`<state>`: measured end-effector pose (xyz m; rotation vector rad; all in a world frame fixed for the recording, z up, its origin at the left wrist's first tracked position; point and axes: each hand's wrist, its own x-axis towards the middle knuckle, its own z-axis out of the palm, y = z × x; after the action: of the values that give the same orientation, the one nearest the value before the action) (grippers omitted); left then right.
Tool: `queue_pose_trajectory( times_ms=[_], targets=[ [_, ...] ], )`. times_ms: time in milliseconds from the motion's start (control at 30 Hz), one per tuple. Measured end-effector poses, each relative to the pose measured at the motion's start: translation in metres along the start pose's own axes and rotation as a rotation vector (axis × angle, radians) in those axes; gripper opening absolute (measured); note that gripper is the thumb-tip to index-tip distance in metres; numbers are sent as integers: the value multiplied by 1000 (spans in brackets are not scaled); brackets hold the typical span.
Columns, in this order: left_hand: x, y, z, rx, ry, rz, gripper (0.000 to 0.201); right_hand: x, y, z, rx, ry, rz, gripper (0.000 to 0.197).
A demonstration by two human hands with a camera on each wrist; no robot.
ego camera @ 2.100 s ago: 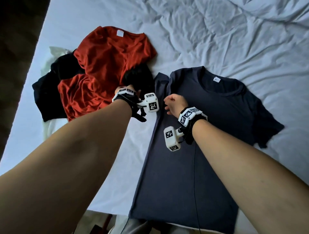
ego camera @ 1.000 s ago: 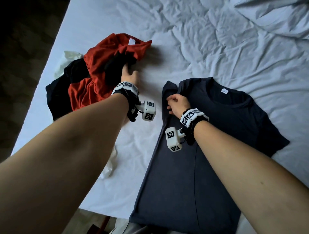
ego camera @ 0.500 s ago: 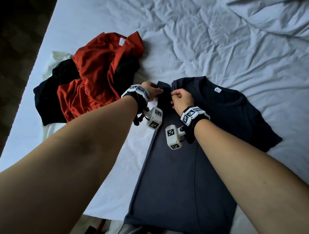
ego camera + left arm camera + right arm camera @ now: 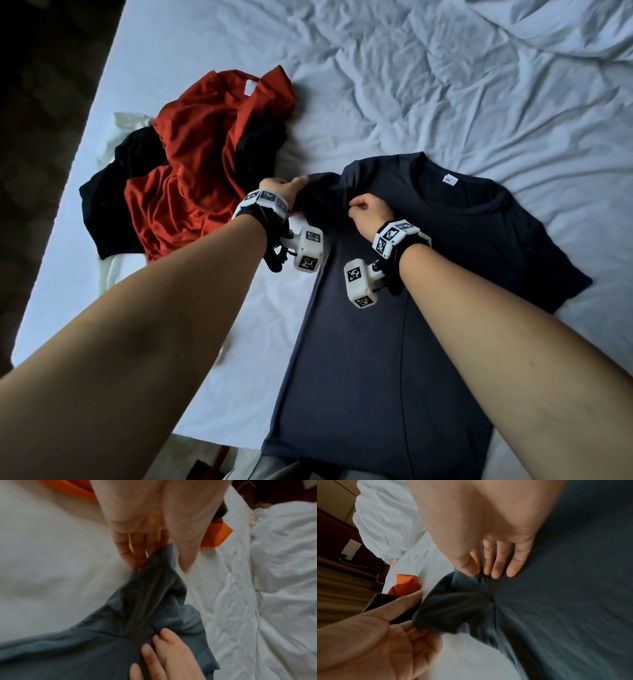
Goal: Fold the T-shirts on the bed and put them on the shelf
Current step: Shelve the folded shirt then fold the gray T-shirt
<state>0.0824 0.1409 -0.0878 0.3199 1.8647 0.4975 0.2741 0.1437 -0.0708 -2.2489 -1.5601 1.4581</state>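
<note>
Navy T-shirt [image 4: 394, 342] flat on bed [image 4: 445, 85], hem hanging over near edge. Left hand [image 4: 279, 187] pinching sleeve tip, right hand [image 4: 368, 214] pinching shoulder seam. Red T-shirt [image 4: 202, 161] heaped just left near bed's side edge; rumpled sheet beyond free.

No legible text is showing in any view. The white neck label [image 4: 450, 179] inside the collar of the navy T-shirt [image 4: 394, 325] is carrying marks too small to read. The wrist cubes [image 4: 309, 253] are displaying only black-and-white square code patterns.
</note>
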Motion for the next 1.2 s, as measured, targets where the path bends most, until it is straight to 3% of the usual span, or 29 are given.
queue_pose_trajectory(
  times_ms=[67, 133, 267, 367, 500, 567, 633, 700, 800, 867, 933, 1000, 1100, 1200],
  targets=[
    [-20, 2, 1, 59, -154, -61, 45, 1, 2, 2, -28, -13, 4, 22],
    [-26, 3, 5, 102, -199, -43, 34, 1, 4, 3, -53, -19, 4, 22],
    [-20, 4, 1, -16, 23, 81, 35, 2, 7, 5, -96, -52, -21, 25],
    [-13, -1, -9, -133, 123, 33, 35, 5, 9, 8, -127, -67, -41, 26],
    [-16, -4, -10, -183, -95, -126, 35, 8, 10, 14, -169, -71, -40, 27],
    [-25, -1, -6, -88, -192, -155, 29, 8, 12, 15, -173, -80, -46, 28],
    [-31, 3, 1, 84, -199, -55, 24, 9, 13, 14, -179, -98, -53, 30],
    [-32, 3, 7, 132, -143, 158, 21, 11, 14, 13, -191, -123, -58, 33],
    [-37, 7, 16, -81, -54, 377, 26, 12, 14, 10, -212, -149, -58, 39],
    [-42, 13, 19, -249, -111, 347, 15, 12, 14, 9, -230, -152, -68, 40],
    [-37, 10, 20, -212, -179, 272, 48, 12, 15, 9, -244, -156, -74, 40],
    [-39, 6, 16, 85, -206, 308, 81, 12, 16, 10, -241, -150, -85, 37],
    [-35, -7, 8, 414, -175, 312, 91, 11, 18, 12, -217, -128, -107, 32],
    [-36, -18, 1, 234, -163, 332, 99, 9, 19, 12, -218, -108, -124, 31]
  ],
)
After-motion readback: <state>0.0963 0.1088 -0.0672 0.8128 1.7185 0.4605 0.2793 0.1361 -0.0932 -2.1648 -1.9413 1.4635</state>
